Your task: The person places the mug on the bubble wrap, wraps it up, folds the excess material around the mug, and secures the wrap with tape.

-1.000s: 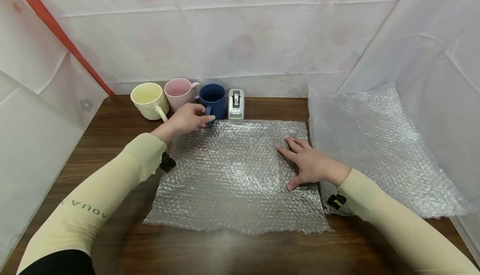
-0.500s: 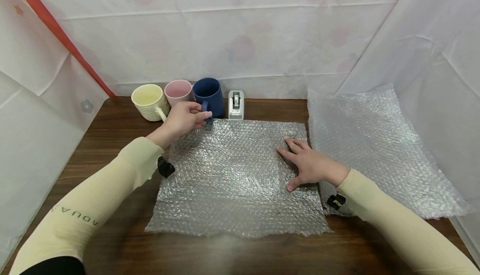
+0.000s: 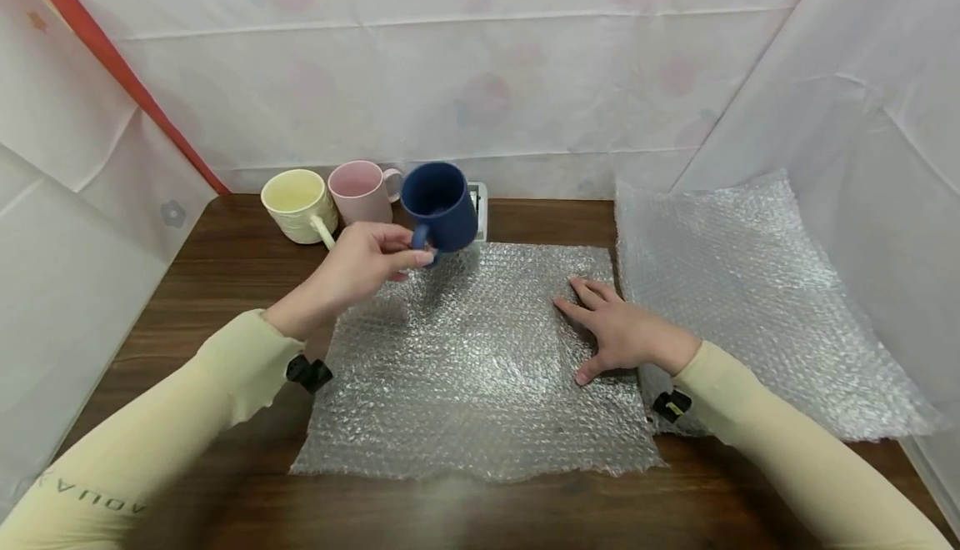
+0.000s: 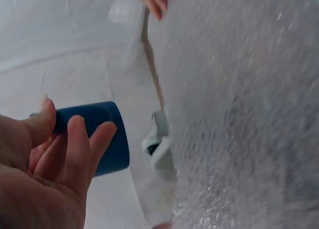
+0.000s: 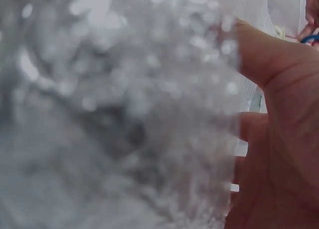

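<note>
My left hand (image 3: 360, 262) grips a dark blue mug (image 3: 442, 212) by its handle. The mug tilts slightly and is held above the back edge of a bubble wrap sheet (image 3: 465, 383). In the left wrist view, thumb and fingers curl at the handle side of the blue mug (image 4: 112, 139). My right hand (image 3: 618, 329) rests with spread fingers on the right side of the same sheet. Close up in the right wrist view, the bubble wrap (image 5: 119, 114) fills most of the picture beside my right hand (image 5: 289, 104).
A yellow mug (image 3: 296, 208) and a pink mug (image 3: 363, 196) stand at the back left of the wooden table (image 3: 225, 275). Behind the blue mug, a tape dispenser (image 3: 481, 212) is partly hidden. More bubble wrap (image 3: 750, 300) lies at the right against the curtain (image 3: 900, 158).
My left hand has lifted the blue mug from its place beside the tape dispenser and brought it forward and right, over the bubble wrap's edge. My right hand has stayed put.
</note>
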Action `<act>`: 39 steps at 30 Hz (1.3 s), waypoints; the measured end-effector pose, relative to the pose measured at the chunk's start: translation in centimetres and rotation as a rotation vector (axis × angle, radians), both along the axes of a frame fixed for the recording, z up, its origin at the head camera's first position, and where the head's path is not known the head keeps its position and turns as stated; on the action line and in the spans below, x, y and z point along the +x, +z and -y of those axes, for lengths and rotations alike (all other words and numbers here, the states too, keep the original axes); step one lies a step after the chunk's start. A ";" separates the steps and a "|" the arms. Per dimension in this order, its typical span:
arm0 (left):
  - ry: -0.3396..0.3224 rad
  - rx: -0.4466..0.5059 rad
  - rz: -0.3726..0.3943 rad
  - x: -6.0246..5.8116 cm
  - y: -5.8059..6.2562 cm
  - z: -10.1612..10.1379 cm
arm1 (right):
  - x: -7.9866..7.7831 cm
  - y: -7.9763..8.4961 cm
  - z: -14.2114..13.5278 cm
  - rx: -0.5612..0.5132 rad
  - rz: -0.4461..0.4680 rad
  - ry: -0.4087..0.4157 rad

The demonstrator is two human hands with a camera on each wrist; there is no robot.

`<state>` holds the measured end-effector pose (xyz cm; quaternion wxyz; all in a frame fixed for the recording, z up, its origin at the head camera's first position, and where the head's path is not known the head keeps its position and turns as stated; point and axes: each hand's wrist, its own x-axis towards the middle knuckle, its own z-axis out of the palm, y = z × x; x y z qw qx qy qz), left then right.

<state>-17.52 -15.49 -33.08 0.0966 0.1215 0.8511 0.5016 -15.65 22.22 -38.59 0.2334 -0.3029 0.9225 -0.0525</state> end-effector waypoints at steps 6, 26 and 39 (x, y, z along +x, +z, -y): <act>-0.234 0.004 0.056 1.7 -1.5 0.6 | -0.1 0.0 0.0 -0.007 -0.002 0.013; -0.487 -0.139 -0.021 3.0 -4.9 0.8 | -0.3 -0.2 0.2 -0.054 0.009 0.010; -0.532 -0.125 -0.032 2.9 -4.9 0.4 | -0.4 0.3 -0.5 -0.166 -0.056 -0.062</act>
